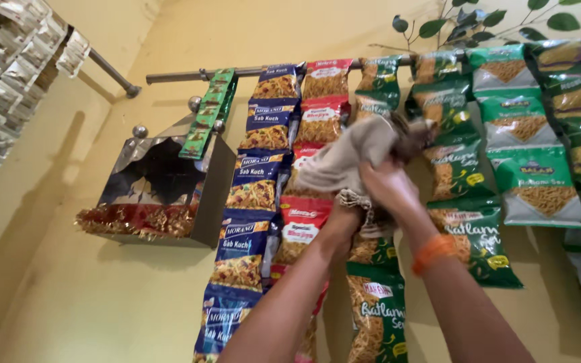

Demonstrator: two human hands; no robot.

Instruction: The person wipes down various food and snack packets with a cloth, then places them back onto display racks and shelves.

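Observation:
Both my hands are raised in front of hanging strips of snack packets. My right hand [388, 188], with an orange band on its wrist, grips a crumpled beige cloth [354, 151] pressed against the packets. My left hand [344, 215] is mostly hidden under the cloth and holds its lower fringed edge. Behind the cloth hang a red packet strip [317, 101] and a green packet strip [379, 84]. A blue packet strip [253, 181] hangs just left of them.
The strips hang from a metal rod [176, 77] on a yellow wall. A shiny metal wall box [163, 188] with tinsel sits to the left. More green packets [532, 148] fill the right. Silver sachet strips [8, 87] hang at the upper left, with leaves [479, 20] above.

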